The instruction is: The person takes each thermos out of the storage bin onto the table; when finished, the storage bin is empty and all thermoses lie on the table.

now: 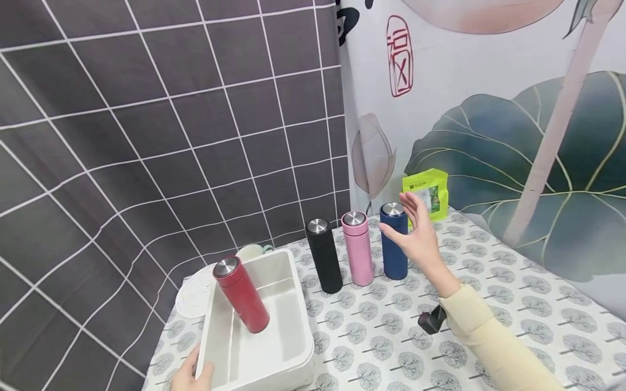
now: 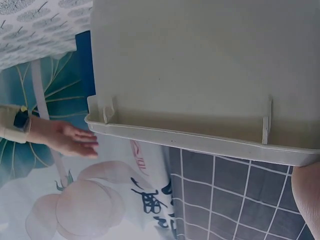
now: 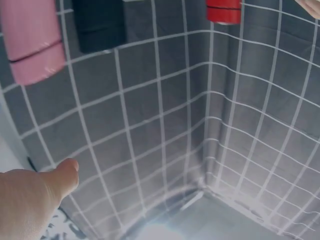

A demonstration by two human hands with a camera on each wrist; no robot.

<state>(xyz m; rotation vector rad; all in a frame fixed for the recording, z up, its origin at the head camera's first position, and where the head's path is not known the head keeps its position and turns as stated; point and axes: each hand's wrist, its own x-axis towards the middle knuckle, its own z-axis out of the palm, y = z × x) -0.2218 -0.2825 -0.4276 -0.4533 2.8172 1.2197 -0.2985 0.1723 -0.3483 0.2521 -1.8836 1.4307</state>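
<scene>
Reaching with my right hand [image 1: 415, 233], fingers spread wide, just beside the blue flask [image 1: 394, 241]; my left hand [image 1: 191, 374] grips the white bin [image 1: 288, 304] holding the red flask [image 1: 242, 294].

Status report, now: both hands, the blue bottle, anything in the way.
Right hand open, reaching at the blue bottle, not gripping. Left hand holding the white tray rim. Red bottle leaning in tray. Pink bottle close beside blue.

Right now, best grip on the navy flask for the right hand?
Wrap the mid-body of the navy flask, coming from its right, where the open right hand already is. It stands upright; the pink flask crowds its left, and the steel cap looks slick.
</scene>
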